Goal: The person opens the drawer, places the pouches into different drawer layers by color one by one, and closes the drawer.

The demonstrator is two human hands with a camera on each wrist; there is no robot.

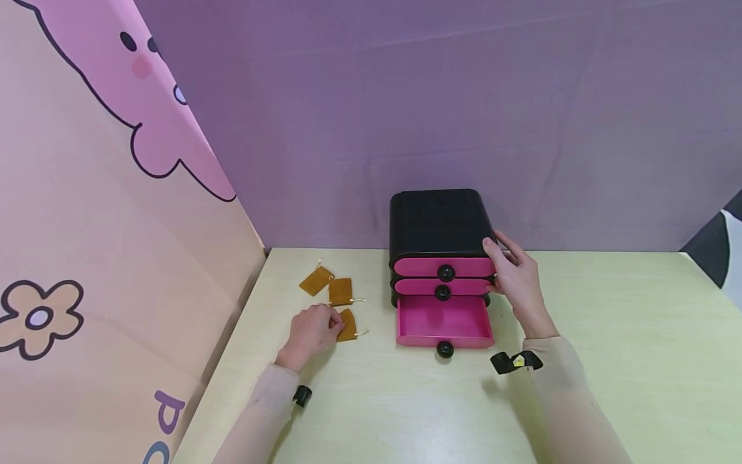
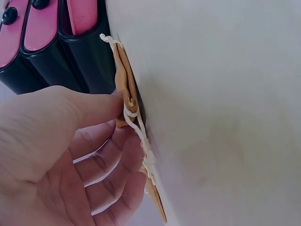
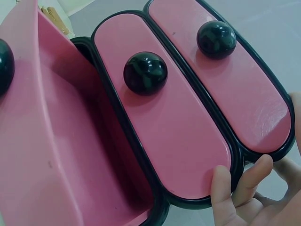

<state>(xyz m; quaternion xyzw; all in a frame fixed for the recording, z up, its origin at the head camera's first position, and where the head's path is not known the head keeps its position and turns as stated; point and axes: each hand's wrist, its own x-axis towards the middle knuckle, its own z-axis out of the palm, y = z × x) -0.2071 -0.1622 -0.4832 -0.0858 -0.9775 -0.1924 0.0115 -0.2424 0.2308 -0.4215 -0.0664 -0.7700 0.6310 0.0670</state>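
My left hand (image 1: 315, 330) pinches a small tan drawstring pouch (image 1: 348, 325) between thumb and fingertips, close over the table; its cream cord shows in the left wrist view. Two like pouches lie just behind it, a middle pouch (image 1: 341, 291) and a far pouch (image 1: 316, 281). To the right stands a black chest (image 1: 440, 222) with three pink drawers. Its bottom drawer (image 1: 443, 319) is pulled out and bare inside; the upper two are closed. My right hand (image 1: 518, 283) grips the chest's right side, thumb on the top edge, with a fingertip against the middle drawer front (image 3: 178, 122).
Round black knobs (image 1: 444, 349) stick out from the drawer fronts. A purple backdrop (image 1: 464, 116) rises behind the pale table (image 1: 626, 354), and a patterned panel (image 1: 116, 258) borders its left edge. A black strap (image 1: 516, 362) is on the right wrist.
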